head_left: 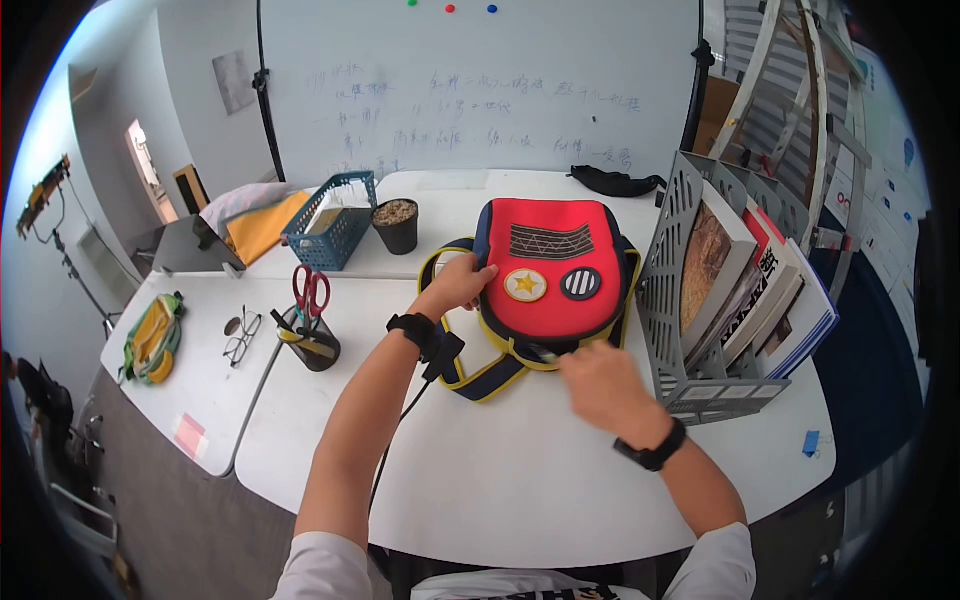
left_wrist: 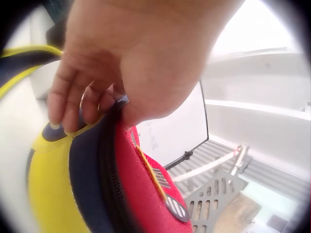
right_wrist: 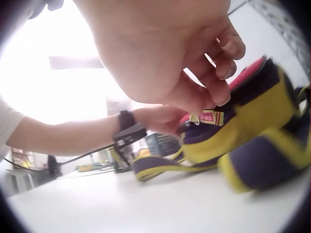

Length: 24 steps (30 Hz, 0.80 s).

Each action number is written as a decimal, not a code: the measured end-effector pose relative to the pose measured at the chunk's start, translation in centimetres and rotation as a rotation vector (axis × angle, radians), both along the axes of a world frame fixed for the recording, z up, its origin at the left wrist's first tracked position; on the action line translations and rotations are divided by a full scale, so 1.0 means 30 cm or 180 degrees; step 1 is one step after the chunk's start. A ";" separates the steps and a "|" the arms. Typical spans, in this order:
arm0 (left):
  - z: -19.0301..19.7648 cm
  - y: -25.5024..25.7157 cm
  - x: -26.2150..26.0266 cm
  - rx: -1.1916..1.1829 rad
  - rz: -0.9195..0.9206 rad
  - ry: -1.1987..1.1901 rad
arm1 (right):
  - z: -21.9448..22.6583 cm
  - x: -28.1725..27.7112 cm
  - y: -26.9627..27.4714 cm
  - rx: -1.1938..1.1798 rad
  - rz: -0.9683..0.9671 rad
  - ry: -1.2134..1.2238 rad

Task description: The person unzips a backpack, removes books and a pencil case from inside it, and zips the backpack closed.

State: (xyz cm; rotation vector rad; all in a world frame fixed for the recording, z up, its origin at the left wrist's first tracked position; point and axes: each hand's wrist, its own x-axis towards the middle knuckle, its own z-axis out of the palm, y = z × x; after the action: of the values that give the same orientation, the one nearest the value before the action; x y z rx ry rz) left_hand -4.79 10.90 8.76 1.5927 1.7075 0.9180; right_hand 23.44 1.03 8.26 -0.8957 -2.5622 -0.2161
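A small red backpack [head_left: 549, 300] with navy sides, yellow trim, a star badge and a striped badge lies on the white table, its straps [head_left: 488, 380] spread around it. My left hand [head_left: 462, 283] grips its left edge; in the left wrist view the thumb is on the red front and the fingers curl over the navy side, beside the zipper [left_wrist: 115, 182]. At the near end of the bag, my right hand [head_left: 610, 390], blurred, pinches the zipper pull, mostly hidden by the fingers. A pink label [right_wrist: 210, 117] shows just below those fingertips in the right wrist view.
Close on the right stands a grey file rack [head_left: 690, 385] of books. To the left are a pen holder [head_left: 318, 345] with scissors, glasses [head_left: 241, 336] and a green-yellow pouch [head_left: 155, 338]. Behind sit a blue basket [head_left: 322, 245], a potted plant [head_left: 397, 232] and a black pouch [head_left: 615, 181].
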 end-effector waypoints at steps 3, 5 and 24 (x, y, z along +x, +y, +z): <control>-0.021 0.004 0.002 0.0208 0.0017 -0.0075 | 0.043 0.139 0.046 -0.0045 -0.0807 -0.0272; -0.008 -0.027 0.020 0.0299 0.0002 -0.0088 | 0.060 0.164 0.054 -0.0208 -0.1384 -0.0531; -0.106 -0.241 0.161 -0.0362 0.0071 -0.1017 | 0.038 0.104 0.162 0.0180 -0.1673 -0.0031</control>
State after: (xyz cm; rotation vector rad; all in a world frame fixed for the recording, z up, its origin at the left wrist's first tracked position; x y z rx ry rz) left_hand 0.04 3.67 5.58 1.2782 1.5262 1.0072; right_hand 26.57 5.89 9.41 -1.5316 -2.2649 -0.4401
